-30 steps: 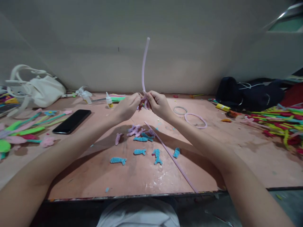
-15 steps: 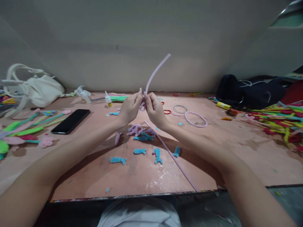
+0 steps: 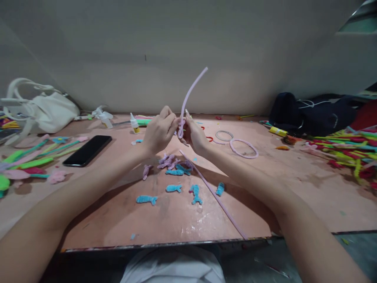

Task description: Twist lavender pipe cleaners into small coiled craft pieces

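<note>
Between my two hands, above the table, is a lilac pipe cleaner [image 3: 188, 94]; its lower end is bent into a small loop and its free end curves up to the right. My left hand [image 3: 161, 131] is closed, its fingertips at the loop's left side. My right hand [image 3: 194, 133] pinches the pipe cleaner from the right, thumb up. Below the hands lie several small blue pipe-cleaner fish [image 3: 146, 199] and a heap of lilac twisted pieces [image 3: 167, 161]. Another straight lilac pipe cleaner [image 3: 216, 196] reaches to the table's front edge.
Left: a black phone [image 3: 87, 151], pipe-cleaner flowers [image 3: 57, 177], a white bag [image 3: 53, 112] and a small glue bottle [image 3: 134, 125]. Right: a lilac ring [image 3: 244, 149], a grey ring [image 3: 224, 136], a dark bag [image 3: 312, 114] and a pile of coloured pipe cleaners [image 3: 356, 153].
My left hand has turned so its back faces up more, and my right hand has opened its grip somewhat around the loop. The pipe cleaner's free end has shifted slightly left.
</note>
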`<state>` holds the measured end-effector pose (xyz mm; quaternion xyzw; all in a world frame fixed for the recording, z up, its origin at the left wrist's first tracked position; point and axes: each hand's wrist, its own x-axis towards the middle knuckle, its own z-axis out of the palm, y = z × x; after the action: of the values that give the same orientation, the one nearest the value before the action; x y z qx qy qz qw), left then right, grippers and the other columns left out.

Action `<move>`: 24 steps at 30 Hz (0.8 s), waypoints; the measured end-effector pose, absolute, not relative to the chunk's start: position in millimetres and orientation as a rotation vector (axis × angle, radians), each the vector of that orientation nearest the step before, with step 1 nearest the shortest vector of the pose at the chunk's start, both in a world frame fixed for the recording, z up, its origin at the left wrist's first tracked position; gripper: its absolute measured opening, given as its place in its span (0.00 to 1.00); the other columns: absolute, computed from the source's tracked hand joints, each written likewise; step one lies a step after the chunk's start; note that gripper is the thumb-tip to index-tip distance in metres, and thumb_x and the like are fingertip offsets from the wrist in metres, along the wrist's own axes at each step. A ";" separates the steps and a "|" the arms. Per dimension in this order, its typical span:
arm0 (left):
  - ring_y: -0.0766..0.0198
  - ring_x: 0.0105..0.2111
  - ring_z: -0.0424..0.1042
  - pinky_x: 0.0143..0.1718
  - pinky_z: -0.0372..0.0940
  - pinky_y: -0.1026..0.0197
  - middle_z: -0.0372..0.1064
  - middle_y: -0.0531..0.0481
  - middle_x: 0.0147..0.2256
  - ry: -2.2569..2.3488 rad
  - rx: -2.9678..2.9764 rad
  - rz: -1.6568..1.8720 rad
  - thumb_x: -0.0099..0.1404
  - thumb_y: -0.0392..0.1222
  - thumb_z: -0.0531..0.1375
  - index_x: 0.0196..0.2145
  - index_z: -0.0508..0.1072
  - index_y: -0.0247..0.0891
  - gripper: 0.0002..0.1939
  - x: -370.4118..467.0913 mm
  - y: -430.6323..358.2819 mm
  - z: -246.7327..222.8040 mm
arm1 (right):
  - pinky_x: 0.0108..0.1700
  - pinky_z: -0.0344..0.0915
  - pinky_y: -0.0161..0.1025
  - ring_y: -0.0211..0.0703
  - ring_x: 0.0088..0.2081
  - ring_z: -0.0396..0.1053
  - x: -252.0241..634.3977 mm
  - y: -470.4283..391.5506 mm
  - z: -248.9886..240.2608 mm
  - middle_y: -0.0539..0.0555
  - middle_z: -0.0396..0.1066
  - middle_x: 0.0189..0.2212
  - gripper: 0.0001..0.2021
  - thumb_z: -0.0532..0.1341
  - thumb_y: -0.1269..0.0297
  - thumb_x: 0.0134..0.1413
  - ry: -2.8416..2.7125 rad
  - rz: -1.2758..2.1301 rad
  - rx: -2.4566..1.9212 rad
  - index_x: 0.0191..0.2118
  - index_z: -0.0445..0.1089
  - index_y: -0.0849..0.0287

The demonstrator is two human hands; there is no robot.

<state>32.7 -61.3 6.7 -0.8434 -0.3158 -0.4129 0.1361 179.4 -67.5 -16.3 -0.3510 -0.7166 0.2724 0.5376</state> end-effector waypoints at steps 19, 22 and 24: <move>0.64 0.29 0.61 0.35 0.58 0.60 0.58 0.52 0.28 -0.865 -2.894 -1.716 0.76 0.57 0.49 0.26 0.57 0.41 0.24 36.8 -55.8 8.1 | 0.57 0.70 0.53 0.48 0.57 0.73 208.2 -120.5 13.2 0.56 0.79 0.46 0.25 0.61 0.34 0.63 -1.807 0.882 -0.704 0.53 0.76 0.47; 0.64 0.28 0.58 0.33 0.56 0.60 0.57 0.53 0.26 -0.893 -2.972 -1.810 0.75 0.54 0.51 0.25 0.58 0.40 0.22 38.0 -54.2 8.4 | 0.64 0.64 0.55 0.48 0.65 0.66 220.2 -162.9 13.4 0.57 0.75 0.57 0.32 0.62 0.37 0.63 -1.825 0.921 -0.701 0.63 0.71 0.52; 0.65 0.28 0.57 0.32 0.55 0.60 0.57 0.53 0.26 -0.975 -2.998 -1.839 0.73 0.50 0.53 0.24 0.58 0.40 0.21 38.9 -52.7 8.0 | 0.66 0.62 0.57 0.51 0.70 0.59 230.8 -187.9 11.6 0.58 0.71 0.63 0.35 0.61 0.36 0.64 -1.829 0.973 -0.702 0.66 0.69 0.55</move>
<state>38.9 -52.7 8.0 -0.7951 -0.2586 -0.4876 -0.2513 230.8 -187.9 11.6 -0.2850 -0.7429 0.3953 0.4589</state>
